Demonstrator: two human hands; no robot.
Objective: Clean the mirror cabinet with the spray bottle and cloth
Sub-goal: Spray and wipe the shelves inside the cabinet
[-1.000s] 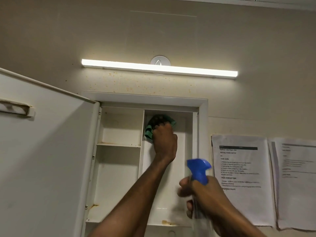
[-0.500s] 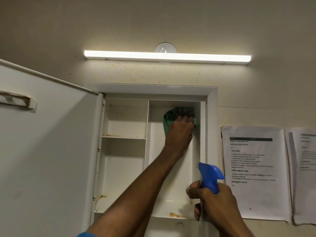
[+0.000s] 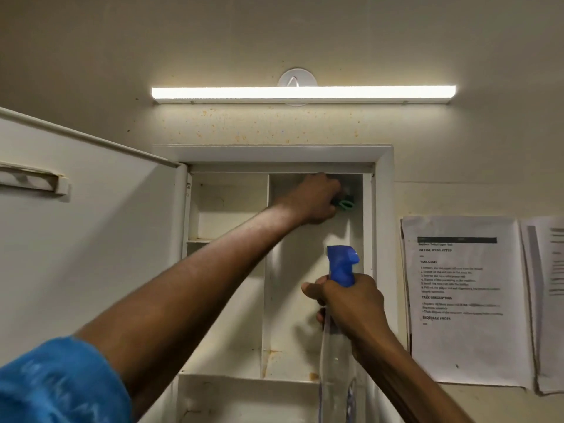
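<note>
From the head view, the left hand (image 3: pixel 314 198) had climbed from its spot half a second before, when most of the green cloth (image 3: pixel 344 204) showed above the knuckles; now it sat hard up under the top edge of the mirror cabinet (image 3: pixel 274 154), in the upper right compartment, and only a small crumpled fold of the cloth poked out to the right of the fist. The fingers were clenched round that cloth. The right hand (image 3: pixel 351 303) had risen a little too, and was nearer the middle of the cabinet than before. Its fingers were wrapped round the neck of the spray bottle (image 3: pixel 342 265), just below the blue plastic trigger head; the clear body hung down below the hand, in front of the lower right of the cabinet. A blue sleeve (image 3: pixel 58 383) had come further into the lower left corner.

The cabinet was a white painted box with a vertical divider and flat shelves, rust-stained at the lower joints. Its door (image 3: pixel 91 239) stood open to the left, matte and off-white. Above it glowed a long strip light (image 3: pixel 303 94) on a speckled wall. Printed paper sheets (image 3: pixel 464 300) hung flat to the right.
</note>
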